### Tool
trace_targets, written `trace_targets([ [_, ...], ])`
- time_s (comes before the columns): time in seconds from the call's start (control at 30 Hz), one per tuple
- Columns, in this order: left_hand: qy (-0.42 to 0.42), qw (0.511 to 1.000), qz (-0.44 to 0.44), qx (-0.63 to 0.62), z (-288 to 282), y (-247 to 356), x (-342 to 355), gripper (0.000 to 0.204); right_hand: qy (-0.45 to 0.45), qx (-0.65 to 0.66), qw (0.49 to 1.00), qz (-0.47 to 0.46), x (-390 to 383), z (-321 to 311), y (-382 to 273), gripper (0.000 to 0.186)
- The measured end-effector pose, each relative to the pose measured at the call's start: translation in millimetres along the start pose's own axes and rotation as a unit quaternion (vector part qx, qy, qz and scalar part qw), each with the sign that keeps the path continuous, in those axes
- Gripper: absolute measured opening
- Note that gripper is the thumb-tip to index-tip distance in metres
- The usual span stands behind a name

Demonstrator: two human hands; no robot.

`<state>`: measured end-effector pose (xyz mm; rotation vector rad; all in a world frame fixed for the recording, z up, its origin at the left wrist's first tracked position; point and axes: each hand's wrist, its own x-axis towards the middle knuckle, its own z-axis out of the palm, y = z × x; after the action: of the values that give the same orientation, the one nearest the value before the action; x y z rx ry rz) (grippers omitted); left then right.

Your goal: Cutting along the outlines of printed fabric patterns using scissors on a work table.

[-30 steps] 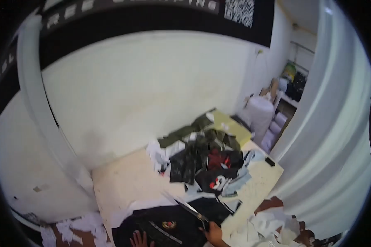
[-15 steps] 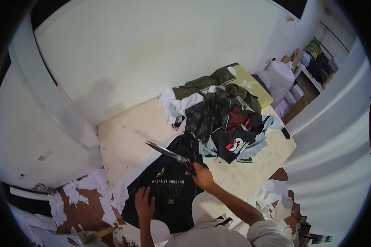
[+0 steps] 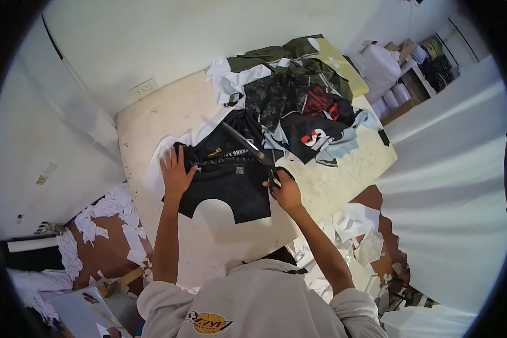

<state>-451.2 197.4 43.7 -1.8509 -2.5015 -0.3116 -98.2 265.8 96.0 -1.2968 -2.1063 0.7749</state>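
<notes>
A black garment piece (image 3: 222, 183) with printed lettering and a curved cut-out along its near edge lies on the pale table. My left hand (image 3: 176, 173) rests flat on its left edge, fingers spread, partly over white material (image 3: 159, 160) beneath it. In my right hand (image 3: 285, 191) is a large pair of scissors (image 3: 253, 149) with dark handles, at the black piece's right side. Their long blades point to the far left, above the fabric. My fingers are wrapped round the handles and partly hidden.
Beyond the black piece lies a heap of dark, camouflage, red and light-blue clothing (image 3: 290, 104). A yellow-green folded item (image 3: 343, 67) sits at the table's (image 3: 158, 115) far right corner. White scraps (image 3: 110, 211) litter the floor, and a white curtain (image 3: 450, 186) hangs on the right.
The head view has tilted downward. My left hand has shifted to the black piece's left edge, fingers more spread. My right hand still holds the scissors, now pointing more steeply away.
</notes>
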Motion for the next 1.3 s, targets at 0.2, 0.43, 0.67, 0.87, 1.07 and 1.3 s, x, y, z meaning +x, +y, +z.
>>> trace_targets([
  [0.2, 0.090, 0.983, 0.027, -0.155, -16, 51, -92, 0.064, -0.124, 0.089, 0.972, 0.176, -157, -36, -16, 0.044],
  [0.43, 0.010, 0.980, 0.094, -0.173, -14, 83, -202, 0.058, -0.262, 0.306, 0.806, 0.434, -295, -45, -57, 0.038],
  [0.67, 0.039, 0.981, 0.101, -0.159, -8, 88, -219, 0.052, -0.289, 0.319, 0.794, 0.431, -318, -19, -94, 0.036],
  [0.87, 0.046, 0.985, 0.101, -0.136, 4, 86, -217, 0.050, -0.281, 0.311, 0.788, 0.451, -312, -2, -113, 0.050],
  [1.07, 0.070, 0.983, 0.112, -0.130, 1, 89, -223, 0.051, -0.222, 0.367, 0.788, 0.441, -296, 47, -116, 0.054],
  [1.3, 0.054, 0.983, 0.111, -0.137, 2, 89, -221, 0.052, -0.229, 0.332, 0.812, 0.422, -285, 78, -109, 0.054],
])
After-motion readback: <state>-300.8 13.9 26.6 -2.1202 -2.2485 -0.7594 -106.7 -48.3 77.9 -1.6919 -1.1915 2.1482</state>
